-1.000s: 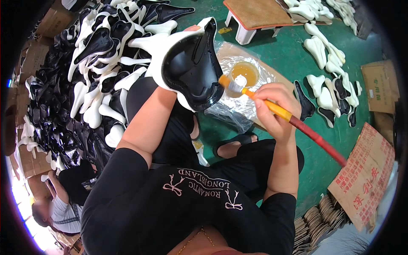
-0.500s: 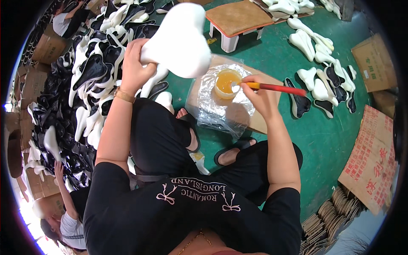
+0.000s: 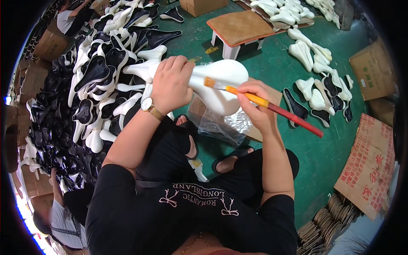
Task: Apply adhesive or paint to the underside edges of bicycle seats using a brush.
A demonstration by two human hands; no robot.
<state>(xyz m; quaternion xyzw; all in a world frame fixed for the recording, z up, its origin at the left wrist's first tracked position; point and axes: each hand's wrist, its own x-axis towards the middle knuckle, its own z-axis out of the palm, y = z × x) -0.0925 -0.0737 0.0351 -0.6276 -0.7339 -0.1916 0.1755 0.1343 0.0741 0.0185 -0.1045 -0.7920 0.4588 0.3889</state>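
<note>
My left hand is closed around the narrow nose of a white bicycle saddle, whose wide end points right. In my right hand is a paintbrush with a red and yellow handle. Its bristles lie over the groove along the saddle's middle; whether they touch it I cannot tell. Beneath the saddle are silver foil and a clear plastic sheet on a piece of cardboard. The cup of yellow liquid is hidden behind the saddle.
White saddle pads and black saddle shells are heaped on the left. More saddle parts lie on the green floor at right. A low stool stands ahead. Cardboard boxes line the right side. Another person sits at lower left.
The brush has come out of the cup and up to the saddle. My left hand has brought the saddle lower and to the right, turning it over so that its groove shows.
</note>
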